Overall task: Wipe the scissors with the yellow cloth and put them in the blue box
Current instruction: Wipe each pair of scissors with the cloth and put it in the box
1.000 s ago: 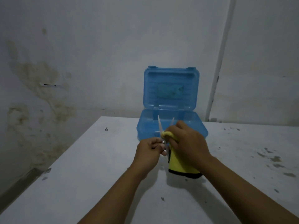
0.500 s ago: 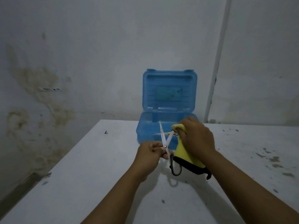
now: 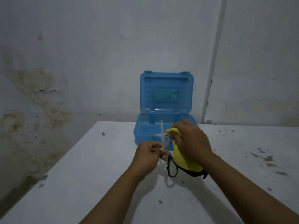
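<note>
1. The scissors [image 3: 163, 143] are being held blades-apart above the worktop [image 3: 97, 175], just in front of the blue box [image 3: 166, 94].
2. The left hand [image 3: 149, 155] is pinching them near the pivot; the right hand [image 3: 192, 143] is gripping the yellow cloth [image 3: 182, 160] around one blade.
3. Wiping is looking underway; boxing is remaining, the lid already standing open.

The blue box [image 3: 165, 101] label seems too blurred to read.
</note>
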